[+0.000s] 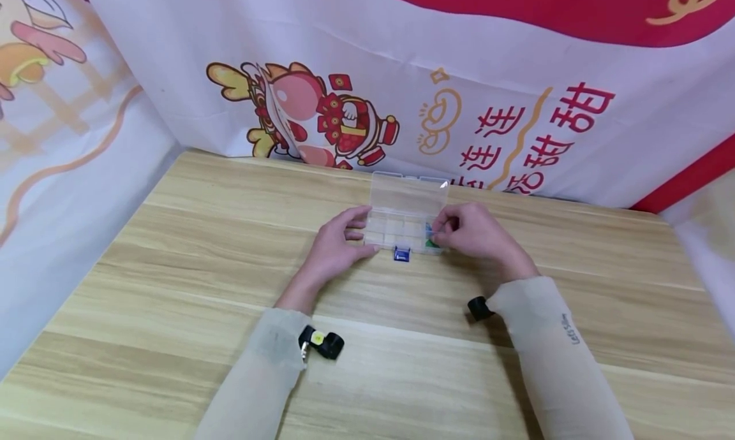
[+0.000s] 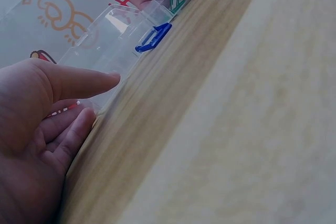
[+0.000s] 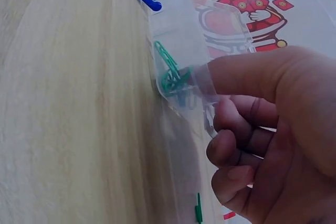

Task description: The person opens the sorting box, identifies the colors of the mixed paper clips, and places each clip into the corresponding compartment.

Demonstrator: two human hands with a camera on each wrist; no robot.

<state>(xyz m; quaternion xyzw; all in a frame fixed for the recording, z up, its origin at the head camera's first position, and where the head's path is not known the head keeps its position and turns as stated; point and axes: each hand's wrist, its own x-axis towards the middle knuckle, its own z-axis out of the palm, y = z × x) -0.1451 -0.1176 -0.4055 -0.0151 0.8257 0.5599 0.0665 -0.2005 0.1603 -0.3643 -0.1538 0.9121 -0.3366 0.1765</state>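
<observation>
A clear plastic compartment box (image 1: pixel 396 236) stands on the table, lid (image 1: pixel 409 194) raised at the back. Its blue latch (image 1: pixel 402 254) hangs at the front. My left hand (image 1: pixel 335 239) holds the left end, thumb at the front corner and fingertips toward the back. At the right end, my right hand (image 1: pixel 471 231) reaches into the compartments with thumb and index finger together. In the right wrist view, the thumb tip meets green paper clips (image 3: pixel 173 74) behind the clear wall; the index finger is hidden. Blue pieces (image 1: pixel 428 227) show in the compartment behind the green ones.
Another thin green piece (image 3: pixel 198 211) lies beyond the box's right end. The wood-grain table (image 1: pixel 390 363) extends around the box. A printed cloth (image 1: pixel 344 32) hangs close behind the lid. Black wrist cameras (image 1: pixel 330 345) sit at both sleeves.
</observation>
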